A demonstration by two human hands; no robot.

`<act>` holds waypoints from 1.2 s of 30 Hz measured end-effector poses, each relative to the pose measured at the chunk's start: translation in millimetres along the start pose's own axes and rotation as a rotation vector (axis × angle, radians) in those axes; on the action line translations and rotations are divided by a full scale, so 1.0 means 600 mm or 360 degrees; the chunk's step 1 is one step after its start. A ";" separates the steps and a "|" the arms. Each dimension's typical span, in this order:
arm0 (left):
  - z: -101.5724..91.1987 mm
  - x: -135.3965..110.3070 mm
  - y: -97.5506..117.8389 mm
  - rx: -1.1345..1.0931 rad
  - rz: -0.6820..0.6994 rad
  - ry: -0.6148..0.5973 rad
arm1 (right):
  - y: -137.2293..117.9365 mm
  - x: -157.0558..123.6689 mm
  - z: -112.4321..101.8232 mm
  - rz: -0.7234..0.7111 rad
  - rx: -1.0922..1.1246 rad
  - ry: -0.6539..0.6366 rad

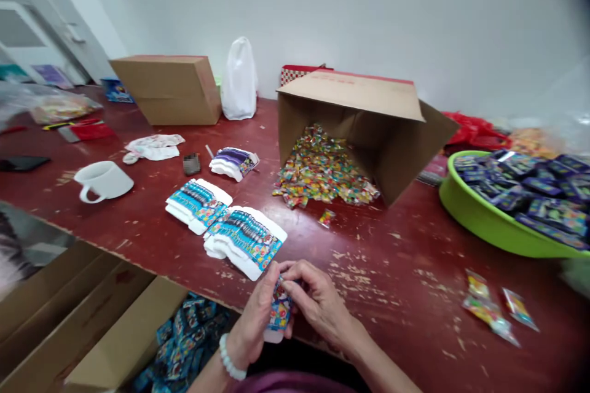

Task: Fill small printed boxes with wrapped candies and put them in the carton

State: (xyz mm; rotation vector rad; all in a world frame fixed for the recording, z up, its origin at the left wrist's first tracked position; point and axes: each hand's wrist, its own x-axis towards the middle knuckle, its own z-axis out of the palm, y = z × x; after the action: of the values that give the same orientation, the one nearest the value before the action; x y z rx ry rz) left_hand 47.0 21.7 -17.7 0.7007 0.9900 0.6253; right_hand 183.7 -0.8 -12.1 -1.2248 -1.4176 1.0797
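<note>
Both hands meet at the near table edge. Left hand grasps a small colourful packet upright; right hand pinches its top with fingertips. Fanned stacks of printed cards lie just beyond; tipped carton spills candies farther back.

A worker's two bare hands, seen from a head-worn camera. The left hand carries a bracelet of round white beads, strung close together, at the wrist. The right hand and its forearm are uncovered to the lower edge of the frame. A strip of purple clothing shows at the very bottom, between the arms.
</note>
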 end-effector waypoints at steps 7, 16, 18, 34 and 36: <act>0.023 0.037 -0.011 -0.0446 -0.0045 -0.0142 | 0.065 0.086 -0.115 0.0150 -0.0729 0.0334; -0.011 0.038 0.022 -0.0190 0.0143 -0.0002 | 0.142 0.165 -0.190 0.0574 -0.0947 0.0686; -0.017 0.037 0.029 -0.0143 0.0203 0.0118 | 0.144 0.158 -0.190 0.0581 -0.0874 0.0655; -0.036 0.013 0.043 -0.0362 0.0314 0.0396 | 0.026 0.017 -0.023 0.0272 0.0487 0.0741; -0.032 0.004 0.035 -0.0511 0.0177 0.0308 | 0.019 0.016 -0.009 0.0203 0.0472 0.0842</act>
State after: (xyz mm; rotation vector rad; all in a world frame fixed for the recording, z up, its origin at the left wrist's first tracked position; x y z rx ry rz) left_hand 27.4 41.2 -10.1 0.4173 1.0031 0.9395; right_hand 190.5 10.0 -21.6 -1.2721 -0.7583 0.9186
